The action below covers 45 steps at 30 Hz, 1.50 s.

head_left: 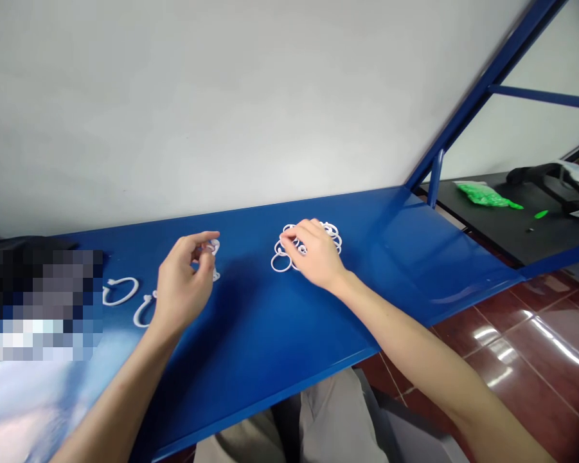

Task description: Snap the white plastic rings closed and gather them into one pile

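White plastic rings with small knobbed ends, looking like curtain rings, lie on the blue table. My left hand [186,280] is curled, with a white ring [214,246] at its thumb and index finger; part of that ring is hidden. Beneath and beside this hand, two more rings, one left ring [121,301] and one partly covered ring [142,315], rest on the tabletop. My right hand [315,254] reaches over a pile of white rings [281,263], its thumb and index fingertips pinched together at the pile's left side. The palm covers much of the pile.
The blue table [270,328] runs along a pale wall [250,109]. Blue metal bars [463,109] rise at the right. Beyond stands a black table [491,235] with a bag of green pieces [484,194]. A dark item [29,247] and a blurred area are at far left.
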Each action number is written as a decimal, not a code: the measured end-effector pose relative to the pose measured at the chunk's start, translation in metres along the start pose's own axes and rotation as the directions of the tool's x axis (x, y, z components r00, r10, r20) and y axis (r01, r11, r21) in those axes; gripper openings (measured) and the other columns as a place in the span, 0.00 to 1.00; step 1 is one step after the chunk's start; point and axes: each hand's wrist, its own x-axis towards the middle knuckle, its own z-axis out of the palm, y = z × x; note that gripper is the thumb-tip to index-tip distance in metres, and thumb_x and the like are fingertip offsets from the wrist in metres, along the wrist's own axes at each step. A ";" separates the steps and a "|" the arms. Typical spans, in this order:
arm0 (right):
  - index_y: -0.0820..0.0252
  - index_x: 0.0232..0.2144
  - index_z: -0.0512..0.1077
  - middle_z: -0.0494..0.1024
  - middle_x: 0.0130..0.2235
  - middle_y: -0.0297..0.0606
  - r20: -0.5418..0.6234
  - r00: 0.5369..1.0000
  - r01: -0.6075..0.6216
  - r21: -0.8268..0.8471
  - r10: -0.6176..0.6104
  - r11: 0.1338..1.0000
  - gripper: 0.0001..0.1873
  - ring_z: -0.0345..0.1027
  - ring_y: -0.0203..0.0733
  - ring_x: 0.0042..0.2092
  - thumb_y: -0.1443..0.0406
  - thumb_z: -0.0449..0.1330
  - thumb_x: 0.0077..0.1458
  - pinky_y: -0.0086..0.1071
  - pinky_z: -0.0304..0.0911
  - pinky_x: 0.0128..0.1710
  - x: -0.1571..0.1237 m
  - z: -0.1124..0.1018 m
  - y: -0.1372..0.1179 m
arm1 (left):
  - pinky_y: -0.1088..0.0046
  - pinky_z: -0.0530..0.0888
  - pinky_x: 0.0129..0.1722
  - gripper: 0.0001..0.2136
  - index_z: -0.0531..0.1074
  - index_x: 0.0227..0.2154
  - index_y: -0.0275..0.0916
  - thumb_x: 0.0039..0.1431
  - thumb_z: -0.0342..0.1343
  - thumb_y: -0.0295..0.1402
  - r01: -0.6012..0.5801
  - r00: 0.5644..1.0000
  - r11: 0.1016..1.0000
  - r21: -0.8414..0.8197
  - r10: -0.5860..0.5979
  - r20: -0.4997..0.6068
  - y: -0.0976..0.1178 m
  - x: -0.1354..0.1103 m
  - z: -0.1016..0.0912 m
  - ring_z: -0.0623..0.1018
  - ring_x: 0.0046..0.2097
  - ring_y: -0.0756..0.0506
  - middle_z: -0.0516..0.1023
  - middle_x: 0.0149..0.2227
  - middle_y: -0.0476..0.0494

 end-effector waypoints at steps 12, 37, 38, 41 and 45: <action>0.56 0.44 0.73 0.81 0.39 0.35 0.320 0.946 -0.196 0.422 0.057 0.885 0.05 0.76 0.38 0.39 0.63 0.59 0.67 0.34 0.73 0.41 -0.020 0.018 -0.033 | 0.69 0.77 0.38 0.20 0.71 0.53 0.41 0.65 0.54 0.47 0.086 0.876 0.944 -0.317 0.080 0.476 0.014 -0.016 0.008 0.79 0.38 0.45 0.80 0.39 0.44; 0.59 0.45 0.78 0.82 0.43 0.40 0.251 0.959 0.031 0.360 -0.128 0.932 0.08 0.77 0.40 0.43 0.67 0.59 0.67 0.34 0.73 0.45 -0.019 0.011 -0.031 | 0.71 0.75 0.32 0.16 0.74 0.45 0.40 0.64 0.55 0.47 0.117 0.774 0.950 -0.289 0.095 0.626 0.005 -0.006 0.000 0.76 0.31 0.47 0.79 0.32 0.46; 0.60 0.45 0.79 0.82 0.42 0.40 0.252 0.958 0.042 0.358 -0.140 0.933 0.08 0.77 0.40 0.43 0.67 0.60 0.67 0.34 0.73 0.46 -0.019 0.011 -0.031 | 0.71 0.74 0.32 0.16 0.74 0.45 0.40 0.64 0.55 0.47 0.130 0.799 0.949 -0.288 0.072 0.596 0.003 -0.005 0.000 0.76 0.31 0.47 0.78 0.31 0.46; 0.60 0.45 0.79 0.84 0.42 0.39 0.264 0.948 0.072 0.359 -0.175 0.930 0.08 0.78 0.41 0.45 0.67 0.60 0.67 0.35 0.73 0.48 -0.019 0.012 -0.032 | 0.70 0.74 0.31 0.16 0.74 0.45 0.40 0.63 0.53 0.45 0.093 0.867 0.977 -0.193 0.015 0.497 -0.003 -0.002 0.000 0.76 0.29 0.47 0.78 0.29 0.47; 0.59 0.46 0.77 0.84 0.45 0.39 0.275 0.948 0.052 0.361 -0.160 0.931 0.07 0.78 0.41 0.48 0.67 0.60 0.67 0.36 0.73 0.50 -0.020 0.013 -0.032 | 0.69 0.74 0.35 0.14 0.77 0.42 0.41 0.63 0.49 0.39 -0.087 0.915 0.995 0.038 0.065 0.398 -0.013 0.002 0.003 0.78 0.32 0.45 0.80 0.34 0.45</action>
